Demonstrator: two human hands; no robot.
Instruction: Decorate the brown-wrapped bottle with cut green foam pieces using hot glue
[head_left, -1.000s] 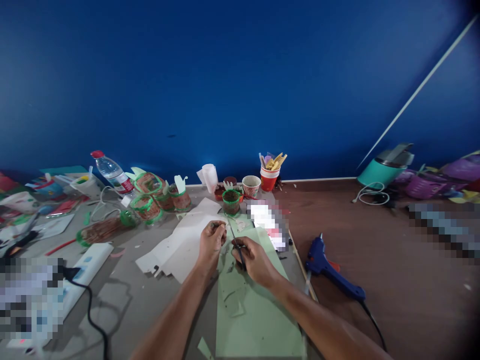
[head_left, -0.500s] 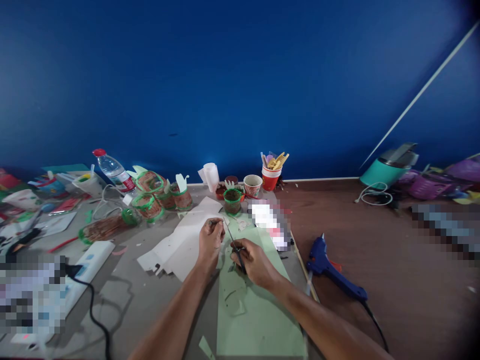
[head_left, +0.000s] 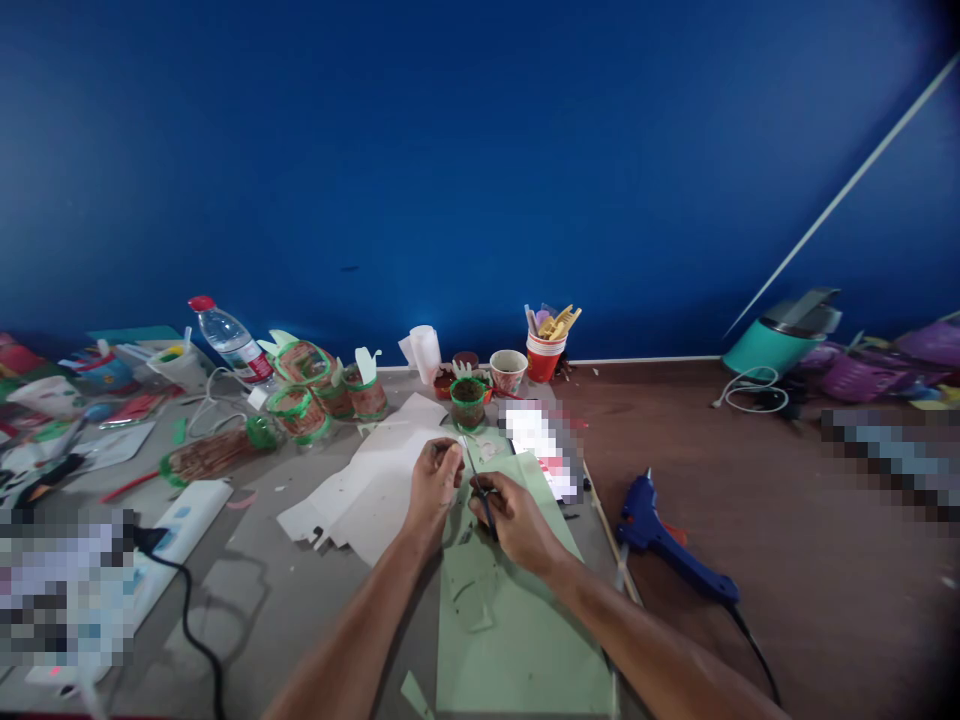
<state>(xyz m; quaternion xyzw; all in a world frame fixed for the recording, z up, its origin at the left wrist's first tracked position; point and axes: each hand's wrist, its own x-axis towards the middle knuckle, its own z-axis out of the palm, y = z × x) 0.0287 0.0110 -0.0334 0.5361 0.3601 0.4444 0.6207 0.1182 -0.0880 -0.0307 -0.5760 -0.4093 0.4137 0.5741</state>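
Note:
My right hand (head_left: 519,522) is closed around the dark handles of a pair of scissors (head_left: 490,514), whose narrow blades point away from me and slightly left. Close beside the blades, my left hand (head_left: 435,488) is closed in a pinch. Whatever lies between its fingertips is too small to make out. Both hands are over the upper part of a pale green sheet (head_left: 525,640), which carries small clear scraps. White paper (head_left: 375,475) with cut edges lies left of my left hand. Just beyond the hands stands a small green-rimmed pot (head_left: 468,405) with dark filling.
A blue glue gun (head_left: 671,540) lies at right, its cord running toward me. Several green-rimmed brown pots (head_left: 300,412), a tilted plastic bottle (head_left: 234,345) and a white power strip (head_left: 184,520) are at left. A red cup (head_left: 546,362) of utensils stands by the blue wall.
My left hand has turned slightly, its fingertips now higher and nearer the scissors. The scissors are still in my right hand. The whole view has shifted a little.

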